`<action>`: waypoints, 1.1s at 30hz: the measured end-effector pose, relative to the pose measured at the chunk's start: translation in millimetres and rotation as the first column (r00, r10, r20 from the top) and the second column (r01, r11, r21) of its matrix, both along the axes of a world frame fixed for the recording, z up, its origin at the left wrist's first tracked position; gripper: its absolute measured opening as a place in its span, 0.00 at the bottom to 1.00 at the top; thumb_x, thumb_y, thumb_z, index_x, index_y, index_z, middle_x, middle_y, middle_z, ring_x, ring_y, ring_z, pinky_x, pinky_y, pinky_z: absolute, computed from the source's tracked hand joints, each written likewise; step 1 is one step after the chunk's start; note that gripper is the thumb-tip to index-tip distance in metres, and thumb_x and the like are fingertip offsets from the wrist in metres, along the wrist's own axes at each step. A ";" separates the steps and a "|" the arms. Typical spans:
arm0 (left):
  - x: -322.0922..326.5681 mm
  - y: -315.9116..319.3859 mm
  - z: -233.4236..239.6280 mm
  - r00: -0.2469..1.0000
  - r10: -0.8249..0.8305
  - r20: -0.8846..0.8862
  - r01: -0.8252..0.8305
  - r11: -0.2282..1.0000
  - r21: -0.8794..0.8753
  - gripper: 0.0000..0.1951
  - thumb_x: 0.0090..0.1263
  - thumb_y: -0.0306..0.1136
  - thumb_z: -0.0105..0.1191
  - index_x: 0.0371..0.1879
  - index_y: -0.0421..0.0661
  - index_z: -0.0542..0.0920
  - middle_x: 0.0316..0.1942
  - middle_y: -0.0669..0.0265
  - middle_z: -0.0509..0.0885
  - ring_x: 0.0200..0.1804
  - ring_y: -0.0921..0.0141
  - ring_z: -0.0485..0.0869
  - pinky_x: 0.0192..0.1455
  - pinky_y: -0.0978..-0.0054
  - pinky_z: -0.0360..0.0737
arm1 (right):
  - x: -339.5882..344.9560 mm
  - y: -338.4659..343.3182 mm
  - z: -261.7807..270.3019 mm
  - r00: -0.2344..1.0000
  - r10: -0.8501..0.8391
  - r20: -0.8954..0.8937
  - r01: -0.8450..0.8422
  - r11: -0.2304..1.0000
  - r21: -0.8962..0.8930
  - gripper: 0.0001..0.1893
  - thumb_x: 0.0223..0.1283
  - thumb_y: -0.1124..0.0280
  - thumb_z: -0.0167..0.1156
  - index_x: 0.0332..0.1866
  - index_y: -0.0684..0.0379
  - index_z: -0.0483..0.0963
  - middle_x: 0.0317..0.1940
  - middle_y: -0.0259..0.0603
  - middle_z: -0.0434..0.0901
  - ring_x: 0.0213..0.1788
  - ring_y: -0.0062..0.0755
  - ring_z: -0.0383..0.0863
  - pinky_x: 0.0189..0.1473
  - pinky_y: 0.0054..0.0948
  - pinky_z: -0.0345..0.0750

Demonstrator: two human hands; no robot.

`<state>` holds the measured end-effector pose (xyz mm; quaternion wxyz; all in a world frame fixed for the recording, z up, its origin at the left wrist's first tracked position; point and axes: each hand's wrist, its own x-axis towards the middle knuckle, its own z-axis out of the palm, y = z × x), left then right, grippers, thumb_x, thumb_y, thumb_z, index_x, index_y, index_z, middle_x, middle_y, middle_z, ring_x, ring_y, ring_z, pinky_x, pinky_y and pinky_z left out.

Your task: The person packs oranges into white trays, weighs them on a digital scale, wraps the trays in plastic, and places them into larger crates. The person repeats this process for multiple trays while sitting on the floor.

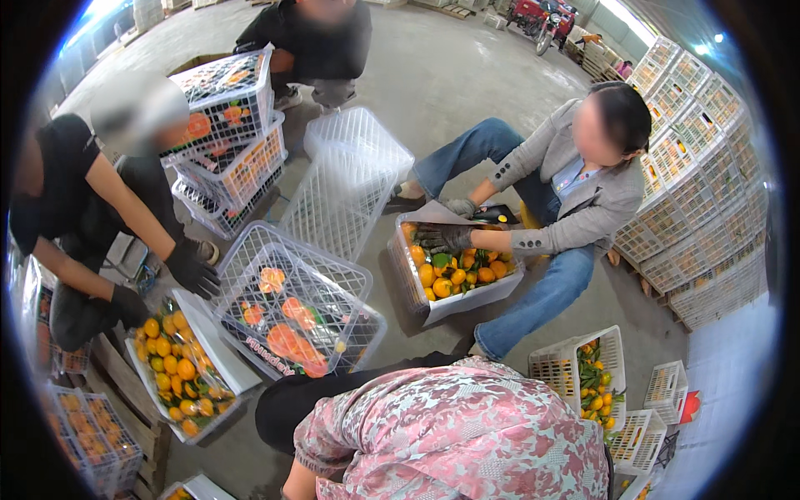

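Neither of my hands is in view. Before me, a plastic crate of leafy orange citrus fruit (pixel 459 275) stands on the floor, a seated co-worker's gloved hands at its top. To the left, an open crate of citrus fruit (pixel 178 369) with a white liner lies near another co-worker's dark gloves. Between them a clear lattice crate (pixel 300 312) shows printed fruit pictures. A pink patterned shirt (pixel 450 431) and dark-clad legs fill the bottom centre; whose they are cannot be told.
Packed crates (pixel 228 150) are stacked at the upper left, beside empty clear crates (pixel 350 181). A tall stack of filled crates (pixel 694 169) stands at the right. White crates (pixel 615 375) lie at the lower right. A third co-worker is at the top, and a red motor vehicle (pixel 544 25) stands far back.
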<state>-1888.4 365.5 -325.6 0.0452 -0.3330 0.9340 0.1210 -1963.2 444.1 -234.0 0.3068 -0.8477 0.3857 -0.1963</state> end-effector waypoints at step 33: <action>40.7 -11.4 -27.0 0.974 0.028 0.224 -0.077 0.974 0.212 0.29 0.60 0.50 0.52 0.59 0.49 0.67 0.53 0.53 0.72 0.55 0.56 0.71 0.57 0.61 0.69 | 12.1 -19.1 -0.4 0.999 -0.019 0.046 0.013 0.993 0.115 0.22 0.43 0.57 0.62 0.43 0.57 0.77 0.40 0.46 0.80 0.45 0.47 0.78 0.45 0.41 0.74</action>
